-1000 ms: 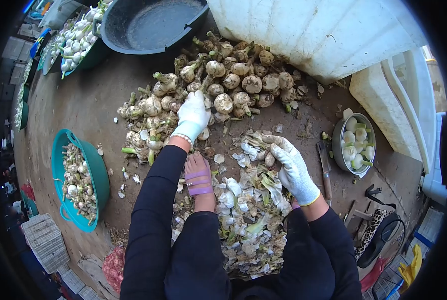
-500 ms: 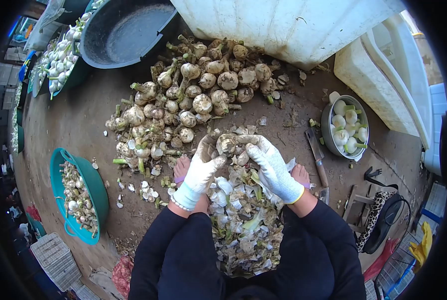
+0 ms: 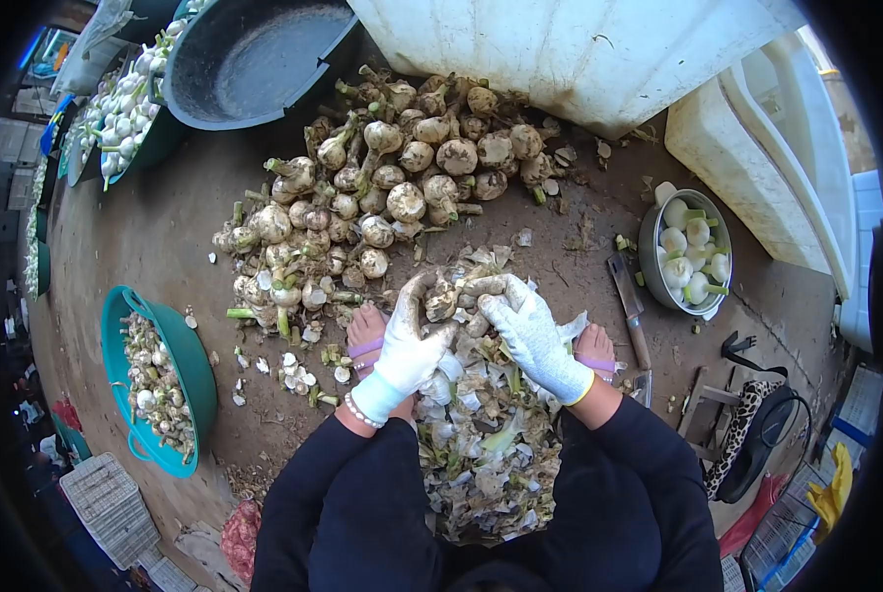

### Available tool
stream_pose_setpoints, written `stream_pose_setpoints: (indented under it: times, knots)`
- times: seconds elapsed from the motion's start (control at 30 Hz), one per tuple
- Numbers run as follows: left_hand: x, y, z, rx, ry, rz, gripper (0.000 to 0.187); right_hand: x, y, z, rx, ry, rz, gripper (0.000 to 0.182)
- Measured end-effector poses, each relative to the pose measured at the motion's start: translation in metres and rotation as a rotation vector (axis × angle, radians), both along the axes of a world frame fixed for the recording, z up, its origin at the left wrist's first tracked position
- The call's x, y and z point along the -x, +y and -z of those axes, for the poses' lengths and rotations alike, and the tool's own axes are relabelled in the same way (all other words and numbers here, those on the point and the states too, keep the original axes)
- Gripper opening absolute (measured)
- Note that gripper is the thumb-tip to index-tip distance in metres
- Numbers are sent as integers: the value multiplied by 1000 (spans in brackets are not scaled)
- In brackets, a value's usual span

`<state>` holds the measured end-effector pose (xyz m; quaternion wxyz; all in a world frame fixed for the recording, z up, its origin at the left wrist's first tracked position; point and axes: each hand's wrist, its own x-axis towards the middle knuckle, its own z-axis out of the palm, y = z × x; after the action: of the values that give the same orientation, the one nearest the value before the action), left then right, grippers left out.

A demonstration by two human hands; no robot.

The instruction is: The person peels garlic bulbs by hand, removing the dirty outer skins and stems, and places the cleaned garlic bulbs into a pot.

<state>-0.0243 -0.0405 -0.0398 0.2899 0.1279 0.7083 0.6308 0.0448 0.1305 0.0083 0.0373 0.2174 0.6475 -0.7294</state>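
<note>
A dirt-covered garlic bulb (image 3: 441, 300) is held between my two gloved hands, above a heap of peeled skins. My left hand (image 3: 408, 343), in a soiled white glove, is closed round the bulb's left side. From the other side, my right hand (image 3: 528, 331) pinches at the bulb with thumb and fingers; part of its grip is hidden. Beyond my hands spreads a large pile of unpeeled garlic bulbs (image 3: 407, 202), many with cut green stems. Papery garlic skins (image 3: 486, 444) lie between my legs and feet.
A metal pot (image 3: 649, 259) of clean white bulbs stands at right, beside a knife (image 3: 629, 311) on the ground. A teal basin (image 3: 204, 390) with small dirty pieces sits left. A black tub (image 3: 254, 64) and white containers (image 3: 570, 59) stand at the back.
My hands and the bulb have come slightly lower in the view, and the bulb has turned a little between my fingers. The surroundings shift slightly with my head.
</note>
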Motion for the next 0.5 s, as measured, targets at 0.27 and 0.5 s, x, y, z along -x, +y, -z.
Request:
stream_pose_setpoints:
  times: [0.27,0.5]
  knots:
    - [-4,-1,1,4,39,-50,66,-2,2,8,-58,-37,-40,23]
    - [0,6,-7,-225,-235,-219,70,-9,-1,12,116,-13,52,30]
